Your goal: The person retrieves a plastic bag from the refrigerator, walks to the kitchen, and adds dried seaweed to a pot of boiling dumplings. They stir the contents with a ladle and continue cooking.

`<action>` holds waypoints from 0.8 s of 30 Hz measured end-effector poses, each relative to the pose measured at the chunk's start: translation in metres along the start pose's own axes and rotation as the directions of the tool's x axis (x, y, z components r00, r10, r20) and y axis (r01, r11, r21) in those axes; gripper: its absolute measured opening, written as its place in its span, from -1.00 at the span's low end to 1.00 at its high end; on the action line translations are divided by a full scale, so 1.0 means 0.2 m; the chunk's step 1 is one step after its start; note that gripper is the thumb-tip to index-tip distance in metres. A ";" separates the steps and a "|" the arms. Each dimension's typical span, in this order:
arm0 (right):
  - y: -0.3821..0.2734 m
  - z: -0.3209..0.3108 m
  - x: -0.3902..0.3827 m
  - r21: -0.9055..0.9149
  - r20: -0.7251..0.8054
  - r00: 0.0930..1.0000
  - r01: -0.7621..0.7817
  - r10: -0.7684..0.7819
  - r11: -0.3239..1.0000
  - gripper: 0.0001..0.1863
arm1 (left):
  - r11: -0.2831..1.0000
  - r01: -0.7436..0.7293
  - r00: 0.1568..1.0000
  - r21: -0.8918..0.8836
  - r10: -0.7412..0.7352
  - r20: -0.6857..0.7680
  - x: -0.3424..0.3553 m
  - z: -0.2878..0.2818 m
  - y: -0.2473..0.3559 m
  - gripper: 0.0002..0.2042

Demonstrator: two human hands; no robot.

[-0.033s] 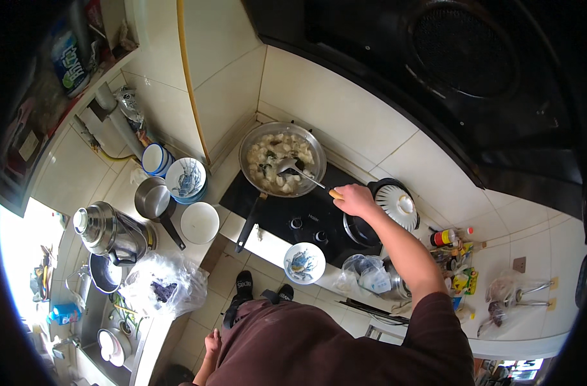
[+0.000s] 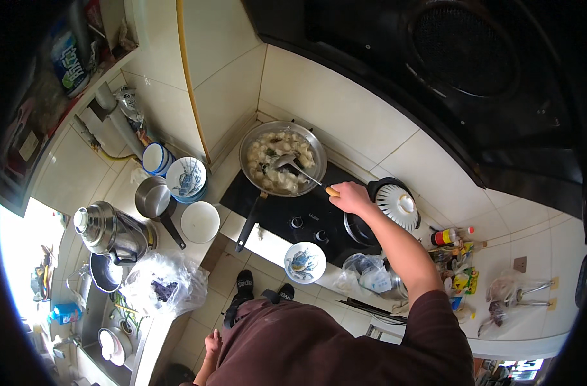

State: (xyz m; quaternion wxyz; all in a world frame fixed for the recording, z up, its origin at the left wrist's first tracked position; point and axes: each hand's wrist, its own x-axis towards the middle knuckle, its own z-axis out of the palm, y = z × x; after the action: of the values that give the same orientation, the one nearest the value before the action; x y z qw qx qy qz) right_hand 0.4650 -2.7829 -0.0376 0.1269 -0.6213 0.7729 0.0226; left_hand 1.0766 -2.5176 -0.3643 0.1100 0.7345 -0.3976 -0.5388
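Head view shows the right hand [image 2: 352,198] with fingers closed around the ladle [image 2: 285,161] at its far end, a sure place to hold; it should be stiff and light. Soft, slippery-looking food [image 2: 271,149] surrounds its scoop in the pan [image 2: 320,156], at the far left corner of the stove [image 2: 282,213]. Left hand [image 2: 213,342]: finger state I cannot tell

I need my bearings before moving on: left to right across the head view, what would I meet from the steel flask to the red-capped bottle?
Steel flask, plain white bowl, frying pan, right hand, white ribbed piece, red-capped bottle.
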 end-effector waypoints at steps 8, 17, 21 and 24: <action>-0.03 -0.01 0.06 0.303 0.114 0.984 -0.168 0.140 0.938 -0.71 | 0.999 0.049 0.998 -0.006 -0.049 -0.033 0.00 0.04 0.03 -0.48; 0.22 -0.50 -0.35 -0.150 0.031 0.999 -0.005 0.010 0.989 -0.75 | 1.000 -0.022 1.000 0.020 0.021 0.016 0.13 0.06 0.07 -0.49; 0.18 -0.50 -0.38 -0.220 0.110 0.993 0.070 -0.047 0.973 -0.77 | 0.998 -0.055 0.998 -0.008 0.055 0.011 0.18 0.06 -0.02 -0.51; 0.11 -0.46 -0.34 -0.241 0.166 0.986 0.065 -0.025 0.968 -0.77 | 0.998 -0.067 0.997 -0.001 0.067 0.030 0.21 0.05 -0.05 -0.52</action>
State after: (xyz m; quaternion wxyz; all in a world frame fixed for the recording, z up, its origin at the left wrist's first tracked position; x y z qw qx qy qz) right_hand 0.4417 -2.7311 0.0637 0.1119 -0.6457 0.7371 0.1653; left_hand 1.0757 -2.5372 -0.4032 0.1219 0.7125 -0.4238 -0.5457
